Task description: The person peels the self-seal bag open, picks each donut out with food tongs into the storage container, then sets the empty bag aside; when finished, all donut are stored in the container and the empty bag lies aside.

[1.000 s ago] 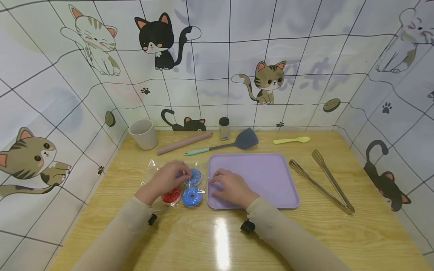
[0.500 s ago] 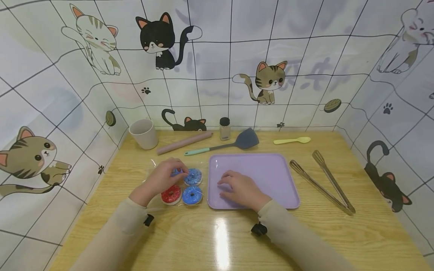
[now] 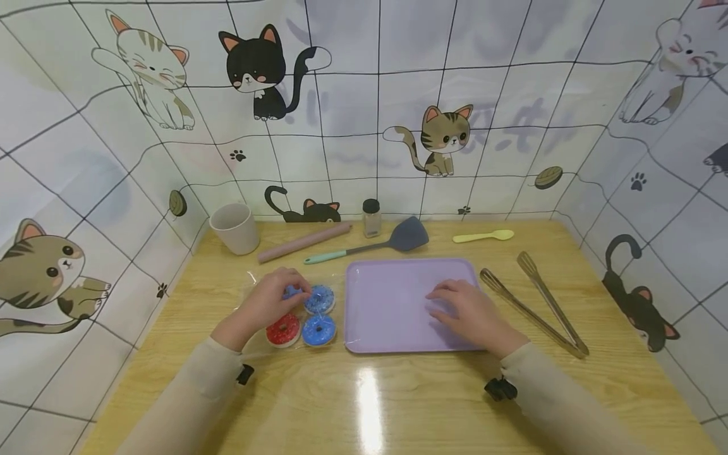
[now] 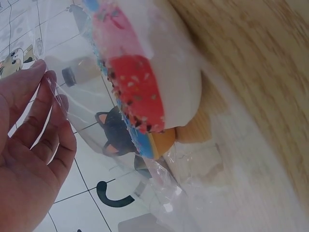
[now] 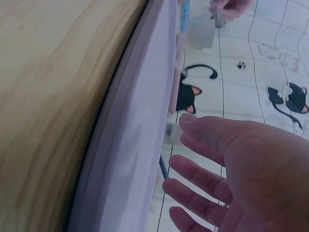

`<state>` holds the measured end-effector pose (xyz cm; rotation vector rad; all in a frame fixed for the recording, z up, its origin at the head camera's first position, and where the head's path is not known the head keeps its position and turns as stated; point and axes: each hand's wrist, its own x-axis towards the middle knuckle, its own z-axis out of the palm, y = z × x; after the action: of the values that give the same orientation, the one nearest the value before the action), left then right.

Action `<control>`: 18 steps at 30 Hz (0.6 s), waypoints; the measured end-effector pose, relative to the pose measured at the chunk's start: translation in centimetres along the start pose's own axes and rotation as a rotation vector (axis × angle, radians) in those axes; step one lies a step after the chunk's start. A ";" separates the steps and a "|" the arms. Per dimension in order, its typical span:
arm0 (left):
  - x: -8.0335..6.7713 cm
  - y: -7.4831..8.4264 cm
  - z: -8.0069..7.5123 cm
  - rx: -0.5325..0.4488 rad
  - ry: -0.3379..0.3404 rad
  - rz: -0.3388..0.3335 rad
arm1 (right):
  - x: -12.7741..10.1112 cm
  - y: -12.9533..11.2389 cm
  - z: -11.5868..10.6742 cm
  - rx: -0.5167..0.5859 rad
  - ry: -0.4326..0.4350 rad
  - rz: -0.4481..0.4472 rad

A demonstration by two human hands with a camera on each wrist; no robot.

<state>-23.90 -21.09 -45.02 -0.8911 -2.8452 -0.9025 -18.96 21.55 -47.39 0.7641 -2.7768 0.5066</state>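
My left hand pinches the clear plastic bag between thumb and index finger, lifting its film above the toy donuts. Inside the bag lie a red donut, a blue donut and a speckled blue donut; another bluish one is mostly hidden behind the fingers. My right hand hovers over the right part of the lilac tray, with nothing in it. Its fingers are spread and relaxed in the right wrist view.
Behind the tray lie a spatula, a mauve rolling pin and a yellow spoon. A shaker jar and a grey cup stand near the back wall. Metal tongs lie right of the tray.
My right hand has moved right, from the tray's left edge to its right part. The left hand stays at the bag, shifting only slightly.
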 end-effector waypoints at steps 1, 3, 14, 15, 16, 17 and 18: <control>-0.1 0.1 0.0 -0.003 0.001 -0.002 | -0.5 0.6 -0.2 -0.003 0.017 0.008; -0.2 0.1 -0.1 -0.008 0.006 -0.001 | -1.5 1.6 -0.8 -0.015 0.042 0.032; -0.3 0.5 -0.2 -0.008 0.000 -0.011 | -5.7 6.9 -5.9 -0.088 0.026 0.249; -0.3 0.5 -0.2 -0.009 0.001 -0.010 | -6.1 7.4 -6.2 -0.093 0.027 0.261; -0.3 0.5 -0.2 -0.007 0.003 -0.010 | -6.4 8.0 -6.4 -0.102 0.036 0.262; -0.3 0.5 -0.1 -0.008 0.006 -0.009 | -6.8 8.5 -6.6 -0.108 0.043 0.266; -0.3 0.5 -0.1 -0.005 0.008 -0.006 | -7.2 9.0 -6.8 -0.108 0.048 0.279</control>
<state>-23.38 -20.98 -44.74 -0.8779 -2.8417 -0.9120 -16.87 34.67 -45.71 0.3386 -2.8517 0.4111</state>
